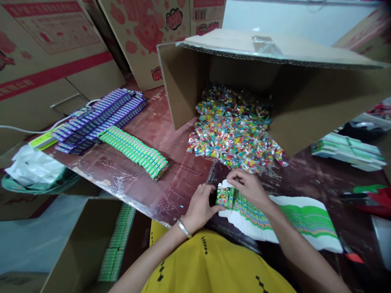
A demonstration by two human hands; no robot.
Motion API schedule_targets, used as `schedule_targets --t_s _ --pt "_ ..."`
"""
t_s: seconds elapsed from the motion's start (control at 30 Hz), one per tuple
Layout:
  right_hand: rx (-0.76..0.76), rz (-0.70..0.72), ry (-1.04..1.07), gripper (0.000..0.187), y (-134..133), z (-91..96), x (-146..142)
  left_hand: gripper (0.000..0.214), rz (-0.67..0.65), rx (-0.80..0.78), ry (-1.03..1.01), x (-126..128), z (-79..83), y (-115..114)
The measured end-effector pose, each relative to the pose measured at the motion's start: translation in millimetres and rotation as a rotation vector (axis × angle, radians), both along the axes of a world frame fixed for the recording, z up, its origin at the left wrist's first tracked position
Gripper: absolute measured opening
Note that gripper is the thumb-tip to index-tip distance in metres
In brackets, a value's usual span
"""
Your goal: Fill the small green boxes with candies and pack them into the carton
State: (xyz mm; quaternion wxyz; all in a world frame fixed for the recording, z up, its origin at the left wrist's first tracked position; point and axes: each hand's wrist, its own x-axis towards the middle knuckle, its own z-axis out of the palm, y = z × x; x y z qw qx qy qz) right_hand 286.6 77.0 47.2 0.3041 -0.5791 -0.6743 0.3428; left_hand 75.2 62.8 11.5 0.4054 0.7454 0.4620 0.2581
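Note:
A small green candy box (225, 198) with colourful printing stands near the table's front edge, its white top flaps raised. My left hand (200, 207) grips it from the left, with fingers behind and thumb in front. At the top right, the closed fingers of my right hand (248, 188) pinch the white flap; the fingertips are partly hidden. Under my right forearm lies a fanned row of flat green-and-white cartons (308, 219). Just beyond my hands, clear bags of multicoloured candy (232, 138) spill from a cardboard box (183, 81) lying on its side.
On the left, a row of green boxes (134, 148) lies beside stacked purple boxes (100, 118). Below the table edge, an open carton (76, 248) holds rows of green boxes. More flat cartons (348, 150) sit at the right. Large printed cartons (143, 32) stand behind.

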Motion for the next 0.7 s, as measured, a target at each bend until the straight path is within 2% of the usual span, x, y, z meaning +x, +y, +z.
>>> schedule_targets --t_s 0.07,0.17,0.27,0.33,0.4,0.5,0.6,0.7 --pt "-0.102 -0.008 0.204 0.013 0.0 6.2 -2.8 0.033 -0.001 -0.197 -0.216 -7.3 9.5 4.2" --pt "-0.170 0.015 0.407 0.015 1.1 13.5 -11.5 0.028 -0.045 -0.509 -0.513 -17.3 19.7 10.4" --pt "-0.184 0.030 0.496 0.016 2.2 17.6 -23.9 0.028 -0.117 -0.738 -0.734 -22.8 24.0 12.0" --pt "-0.129 0.026 0.489 0.015 1.5 19.5 -31.3 0.031 -0.160 -0.842 -0.853 -23.9 25.4 11.1" --pt "0.006 0.004 0.404 0.018 -0.9 21.9 -36.2 0.039 -0.167 -0.891 -0.941 -24.5 26.5 10.6" --pt "0.171 0.031 0.194 0.036 -7.7 26.3 -39.3 0.049 -0.126 -0.884 -1.005 -26.4 27.0 12.6" --pt "0.107 0.191 0.080 0.041 -14.5 29.9 -41.1 0.052 -0.083 -0.848 -0.998 -29.4 25.8 15.6" --pt "-0.057 0.269 0.116 0.035 -15.7 32.5 -41.9 0.050 -0.090 -0.810 -0.926 -32.0 25.3 16.0"
